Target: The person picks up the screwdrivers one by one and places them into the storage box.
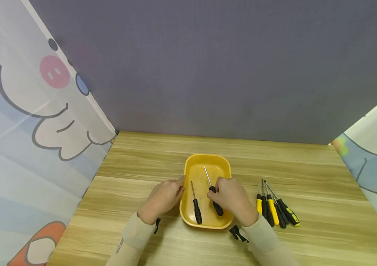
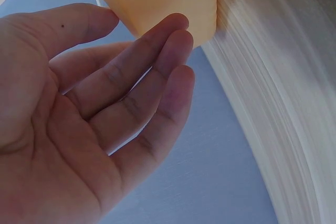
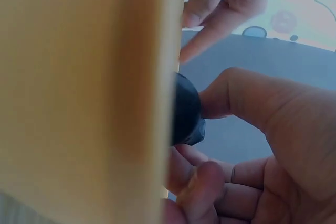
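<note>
Yellow plastic tray [image 1: 188,164], rounded and shallow, sits mid-table on the pale wood-grain tabletop [image 1: 135,162]. The right hand [image 1: 233,199] pinches a black-handled screwdriver [image 1: 216,202] with thumb and curled fingers, its handle low in the tray and its steel shaft pointing to the far side. The left hand [image 1: 163,197] rests at the tray's left rim, fingers straight and nearly together, steadying it. 1 more black-handled screwdriver [image 1: 196,207] lies in the tray to the left. To set this one down well, I judge it best laid parallel beside that one, released only once the handle touches the floor. Several yellow and black screwdrivers [image 1: 276,207] lie bunched on the right.
</note>
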Available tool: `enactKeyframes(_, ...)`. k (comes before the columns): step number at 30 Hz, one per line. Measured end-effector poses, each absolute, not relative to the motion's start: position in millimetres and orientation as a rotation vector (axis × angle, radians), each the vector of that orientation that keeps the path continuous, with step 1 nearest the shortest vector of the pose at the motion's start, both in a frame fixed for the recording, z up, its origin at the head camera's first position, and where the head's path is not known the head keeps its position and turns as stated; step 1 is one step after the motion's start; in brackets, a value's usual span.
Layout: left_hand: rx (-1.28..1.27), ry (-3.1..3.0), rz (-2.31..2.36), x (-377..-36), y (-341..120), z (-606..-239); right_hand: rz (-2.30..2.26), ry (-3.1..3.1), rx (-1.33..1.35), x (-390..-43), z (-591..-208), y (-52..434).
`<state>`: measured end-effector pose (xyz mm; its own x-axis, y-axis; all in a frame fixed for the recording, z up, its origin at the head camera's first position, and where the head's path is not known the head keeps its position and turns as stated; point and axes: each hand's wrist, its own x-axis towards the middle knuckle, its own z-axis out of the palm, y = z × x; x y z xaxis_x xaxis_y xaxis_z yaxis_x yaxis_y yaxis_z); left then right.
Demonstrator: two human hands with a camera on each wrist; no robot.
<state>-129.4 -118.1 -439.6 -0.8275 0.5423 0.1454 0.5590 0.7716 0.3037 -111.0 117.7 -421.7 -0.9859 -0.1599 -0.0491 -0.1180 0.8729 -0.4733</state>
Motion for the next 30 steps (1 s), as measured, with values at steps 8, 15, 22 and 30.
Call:
enactKeyframes(8, -0.898, -2.908, -0.521, -130, -119, -441, -0.671, 2.949, -0.297, -106, -429, 104)
enactKeyframes(15, -0.9, -2.912, -0.525, -130, -118, -441, -0.673, 2.899, -0.31, -103, -436, 98)
enactKeyframes(22, -0.905, -2.915, -0.529, -130, -119, -441, -0.669, 2.878, -0.315, -103, -442, 95)
enactKeyframes(30, -0.901, -2.921, -0.533, -131, -118, -441, -0.689, 2.904, -0.337, -102, -442, 96)
